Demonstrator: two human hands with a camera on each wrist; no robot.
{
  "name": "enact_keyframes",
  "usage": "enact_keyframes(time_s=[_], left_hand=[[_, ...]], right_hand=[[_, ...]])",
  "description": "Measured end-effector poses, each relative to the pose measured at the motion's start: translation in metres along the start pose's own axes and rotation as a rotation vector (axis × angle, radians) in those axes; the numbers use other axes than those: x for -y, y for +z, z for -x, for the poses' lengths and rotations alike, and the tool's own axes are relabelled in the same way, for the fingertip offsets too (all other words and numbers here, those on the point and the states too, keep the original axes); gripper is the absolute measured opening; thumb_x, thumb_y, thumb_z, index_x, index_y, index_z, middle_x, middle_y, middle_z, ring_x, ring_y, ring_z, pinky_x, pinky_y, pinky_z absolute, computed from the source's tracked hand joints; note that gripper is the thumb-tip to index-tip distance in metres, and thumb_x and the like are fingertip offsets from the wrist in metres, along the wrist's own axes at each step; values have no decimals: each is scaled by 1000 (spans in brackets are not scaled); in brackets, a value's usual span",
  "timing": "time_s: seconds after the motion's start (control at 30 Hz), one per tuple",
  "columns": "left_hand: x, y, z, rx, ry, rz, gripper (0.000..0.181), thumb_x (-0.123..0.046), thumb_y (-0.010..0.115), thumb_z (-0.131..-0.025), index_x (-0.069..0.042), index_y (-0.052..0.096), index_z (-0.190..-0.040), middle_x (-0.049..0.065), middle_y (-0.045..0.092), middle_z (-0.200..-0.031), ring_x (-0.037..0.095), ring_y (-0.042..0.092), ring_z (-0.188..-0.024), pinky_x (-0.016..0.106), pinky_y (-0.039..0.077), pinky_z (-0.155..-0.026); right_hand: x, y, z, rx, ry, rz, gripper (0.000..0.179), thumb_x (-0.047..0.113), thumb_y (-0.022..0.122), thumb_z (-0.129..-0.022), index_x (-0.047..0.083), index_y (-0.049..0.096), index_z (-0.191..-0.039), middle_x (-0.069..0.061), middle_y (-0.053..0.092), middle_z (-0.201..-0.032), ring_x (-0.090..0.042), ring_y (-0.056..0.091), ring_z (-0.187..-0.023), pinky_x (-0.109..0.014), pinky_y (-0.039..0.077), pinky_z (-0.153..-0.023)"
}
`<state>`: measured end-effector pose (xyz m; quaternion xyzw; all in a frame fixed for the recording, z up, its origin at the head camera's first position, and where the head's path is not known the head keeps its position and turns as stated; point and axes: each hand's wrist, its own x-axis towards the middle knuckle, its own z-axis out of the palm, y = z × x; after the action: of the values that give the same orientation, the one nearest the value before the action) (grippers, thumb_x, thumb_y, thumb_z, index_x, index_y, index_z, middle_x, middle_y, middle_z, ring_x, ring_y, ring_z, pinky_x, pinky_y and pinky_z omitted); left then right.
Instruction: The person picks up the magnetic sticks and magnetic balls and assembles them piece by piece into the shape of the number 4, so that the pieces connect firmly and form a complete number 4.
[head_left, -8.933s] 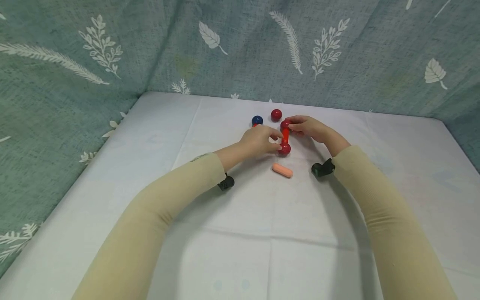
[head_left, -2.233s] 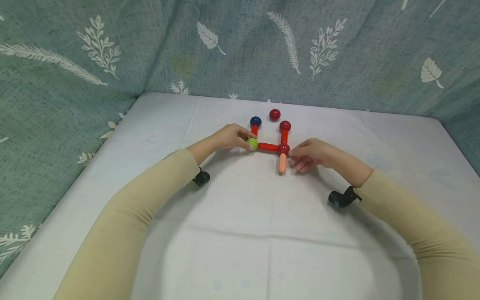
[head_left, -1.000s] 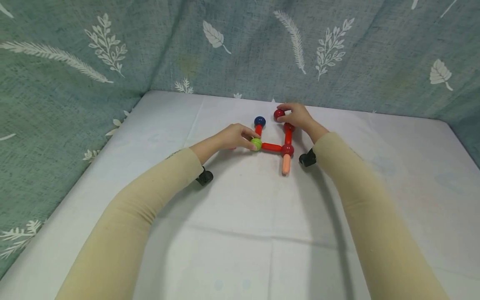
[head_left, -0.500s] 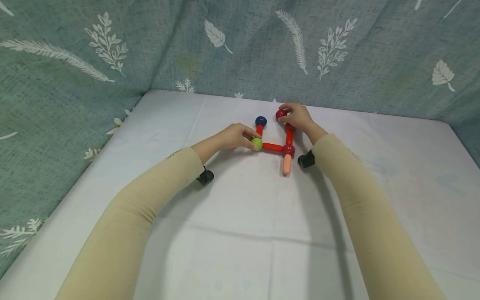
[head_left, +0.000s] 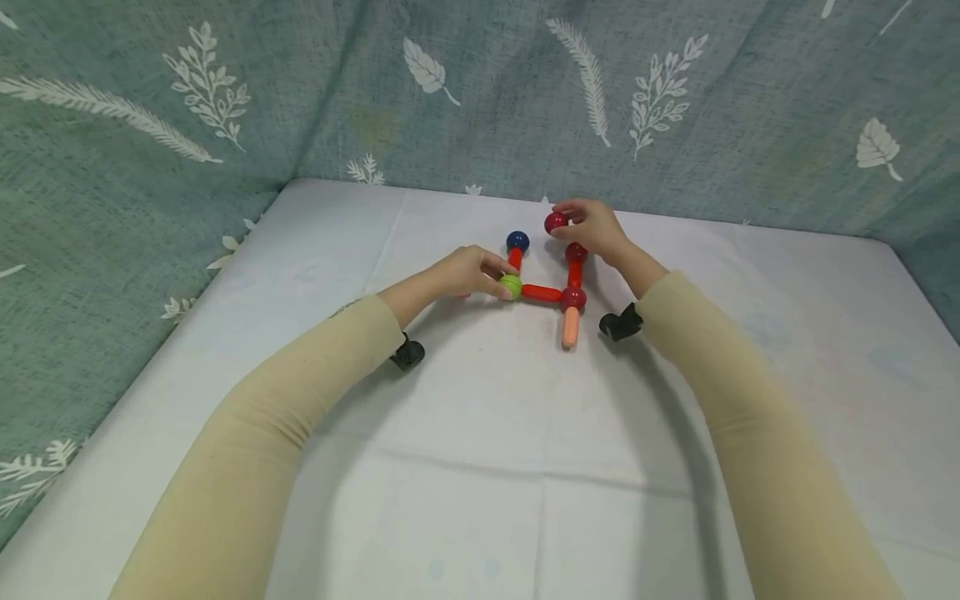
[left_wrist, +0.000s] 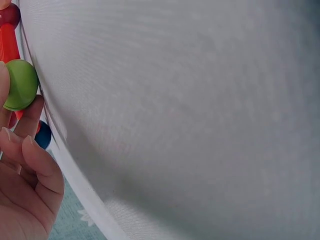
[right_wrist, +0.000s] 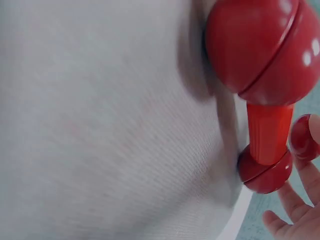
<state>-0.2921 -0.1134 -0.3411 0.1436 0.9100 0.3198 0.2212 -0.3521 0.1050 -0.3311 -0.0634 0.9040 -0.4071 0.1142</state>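
Observation:
My left hand pinches a green ball between thumb and fingers; a red stick runs from it to a dark red ball. Behind the green ball, a shorter-looking red stick leads to a blue ball. My right hand holds a loose red ball by thumb and fingertips, just behind the ball that tops the right-hand red stick. In the right wrist view, the held ball shows apart from that stick's end ball.
A peach-coloured stick points toward me from the right corner ball. Everything lies on a white cloth-covered table. A patterned green-blue curtain rises behind the far edge. Black wrist cameras hang under both sleeves.
The right hand went from beside the corner ball to the loose red ball at the back, and has just shifted it slightly away from the frame. The left hand keeps its hold on the green ball.

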Motion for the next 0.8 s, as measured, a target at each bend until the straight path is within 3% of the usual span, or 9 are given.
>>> enact_keyframes(time_s=[0.4,0.57,0.8], left_hand=[[1,2,1,-9,-10,6,46,-28,72,-79,-20,60,-122,2,62,-117,16,49,-97,25,36,-58],[0,2,1,-8,2,16,46,-28,72,-79,-19,60,-122,3,62,-117,15,50,-100,25,37,-60],[-1,1,3,-13,13,6,46,-28,72,-79,-18,60,-122,3,62,-116,15,51,-99,25,38,-62]], right_hand=[[-7,1,31,-18,-58,-62,44,18,63,-86,10,50,-128,-12,48,-133,-26,40,-124,-41,43,-94],[-8,-4,54,-8,-57,-88,44,16,63,-86,9,50,-127,-13,51,-128,-27,44,-118,-42,43,-93],[-10,-8,97,67,-28,-108,44,15,64,-86,9,50,-127,-14,53,-122,-25,49,-109,-36,45,-90]])
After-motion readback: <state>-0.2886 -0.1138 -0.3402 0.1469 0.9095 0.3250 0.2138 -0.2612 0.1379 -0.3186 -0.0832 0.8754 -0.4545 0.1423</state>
